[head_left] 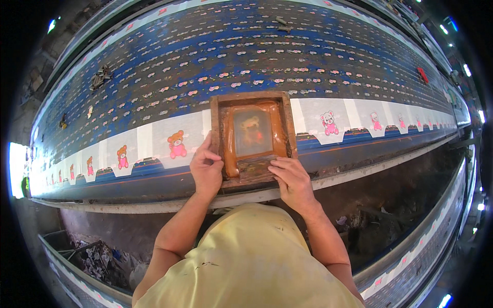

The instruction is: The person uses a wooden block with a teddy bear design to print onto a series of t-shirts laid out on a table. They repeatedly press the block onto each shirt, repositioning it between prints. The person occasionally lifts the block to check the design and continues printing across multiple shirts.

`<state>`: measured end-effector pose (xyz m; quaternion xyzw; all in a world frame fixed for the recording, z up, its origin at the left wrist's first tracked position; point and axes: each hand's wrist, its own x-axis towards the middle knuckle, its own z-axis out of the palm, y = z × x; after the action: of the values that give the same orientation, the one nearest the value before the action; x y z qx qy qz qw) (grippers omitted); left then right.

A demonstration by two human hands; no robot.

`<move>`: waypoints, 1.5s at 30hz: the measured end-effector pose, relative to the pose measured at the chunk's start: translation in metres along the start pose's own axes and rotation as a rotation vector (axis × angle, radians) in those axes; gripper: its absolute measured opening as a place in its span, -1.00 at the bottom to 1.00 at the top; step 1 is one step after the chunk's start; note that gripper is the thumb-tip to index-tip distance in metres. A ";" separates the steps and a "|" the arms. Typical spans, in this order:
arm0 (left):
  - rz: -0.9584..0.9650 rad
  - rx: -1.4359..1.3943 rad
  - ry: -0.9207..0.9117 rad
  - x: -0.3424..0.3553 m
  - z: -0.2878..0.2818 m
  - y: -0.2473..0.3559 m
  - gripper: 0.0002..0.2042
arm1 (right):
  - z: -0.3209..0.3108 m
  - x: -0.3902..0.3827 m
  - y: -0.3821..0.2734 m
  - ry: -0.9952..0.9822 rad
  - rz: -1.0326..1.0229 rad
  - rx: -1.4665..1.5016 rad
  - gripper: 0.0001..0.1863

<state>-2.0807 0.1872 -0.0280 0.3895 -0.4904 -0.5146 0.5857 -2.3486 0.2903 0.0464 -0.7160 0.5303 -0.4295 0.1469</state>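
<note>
A square wooden screen frame [251, 97] with orange-brown edging round a translucent bear-printed mesh lies over a strip of white cloth panels [154, 138] on the long table. My left hand [207, 167] grips its left side near the lower corner. My right hand [292, 182] is closed on its lower right part, fingertips on a stained wooden bar. The panels either side carry printed pink bears: brown-headed ones on the left, pale-headed ones on the right.
The long blue-black table [246, 56] carries rows of small prints, a red object [422, 75] and some scraps [100, 77]. A rail [128, 207] runs along its near edge. Below it are a dark trough with rubbish [102, 256] and another printed table [416, 241] at lower right.
</note>
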 end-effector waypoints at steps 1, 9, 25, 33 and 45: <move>-0.021 0.001 0.010 0.000 0.006 0.001 -0.70 | -0.006 -0.001 0.007 -0.007 -0.005 0.010 -0.62; -0.162 0.081 0.103 0.000 0.023 0.012 -0.67 | -0.026 0.010 0.034 -0.074 -0.145 0.056 -0.57; -0.160 -0.009 0.084 -0.004 0.017 -0.008 -0.70 | -0.049 0.107 0.034 -0.563 -0.183 -0.213 -0.49; -0.053 0.219 0.069 -0.008 0.017 -0.018 -0.77 | -0.005 0.180 0.068 -0.388 -0.115 -0.264 -0.49; 0.065 0.278 0.057 -0.007 0.021 -0.012 -0.74 | -0.006 0.113 0.029 -0.444 -0.119 -0.318 -0.38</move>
<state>-2.1042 0.1932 -0.0363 0.4652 -0.5525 -0.4111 0.5562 -2.3642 0.1803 0.0822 -0.8367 0.5027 -0.1813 0.1198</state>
